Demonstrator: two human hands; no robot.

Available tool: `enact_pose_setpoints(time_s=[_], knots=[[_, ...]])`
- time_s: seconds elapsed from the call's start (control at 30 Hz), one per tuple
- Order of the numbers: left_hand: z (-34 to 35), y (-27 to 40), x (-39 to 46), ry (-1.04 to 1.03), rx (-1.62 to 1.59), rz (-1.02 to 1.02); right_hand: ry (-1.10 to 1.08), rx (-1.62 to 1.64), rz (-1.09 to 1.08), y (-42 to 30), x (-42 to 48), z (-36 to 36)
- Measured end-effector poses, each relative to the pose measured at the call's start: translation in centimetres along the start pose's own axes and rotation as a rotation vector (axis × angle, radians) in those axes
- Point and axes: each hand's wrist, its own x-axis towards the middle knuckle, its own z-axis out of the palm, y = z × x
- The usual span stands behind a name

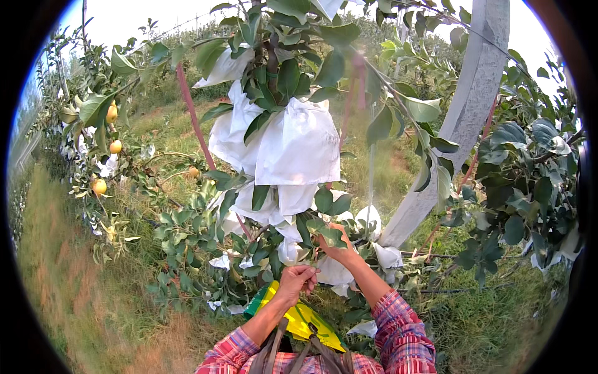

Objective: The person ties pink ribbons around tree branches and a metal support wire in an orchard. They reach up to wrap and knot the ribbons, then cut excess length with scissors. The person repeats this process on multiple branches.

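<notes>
My left hand [296,280] is low in front of me, fingers curled and thumb against the forefinger; whether something thin is pinched there cannot be made out. My right hand [337,243] reaches up and in among the leaves of a fruit tree, its fingertips partly hidden by a leaf, so its grip is unclear. Just left of it and above my left hand hangs a small white bag [289,251]. Higher up, a large white fruit bag [299,149] hangs over several others. Below my right hand is another white bag [334,271]. A yellow and green bag [308,322] lies against my front.
A pale post [467,107] leans at the right, with a thin wire near it. Leafy branches [504,187] with more white bags stand at the far right. Yellow fruit [115,147] hangs at the left. Reddish straps [194,117] slant through the tree. Grass covers the ground.
</notes>
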Motion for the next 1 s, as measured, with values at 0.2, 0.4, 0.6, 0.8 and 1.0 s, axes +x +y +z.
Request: enact_pose_setpoints(time_s=[0.2, 0.4, 0.6, 0.8, 1.0], knots=[[-1.1, 0.4, -1.3, 0.027, 0.087, 0.08, -0.114, 0.222, 0.37, -3.3, 1.6, -0.1], [-0.8, -0.1, -1.1, 0.014, 0.108, 0.058, -0.183, 0.255, 0.503, -8.1, 5.2, -3.1], [-0.8, -0.1, -0.9, 0.0, 0.128, 0.071, -0.152, 0.277, 0.5, -9.7, 5.8, -4.0], [-0.7, -0.6, -1.0, 0.007, 0.105, 0.061, 0.032, 0.042, 0.169, -8.4, 4.2, -3.8], [-1.4, -0.6, -1.4, 0.029, 0.127, 0.06, -0.089, 0.181, 0.267, -16.2, 11.8, -9.0]])
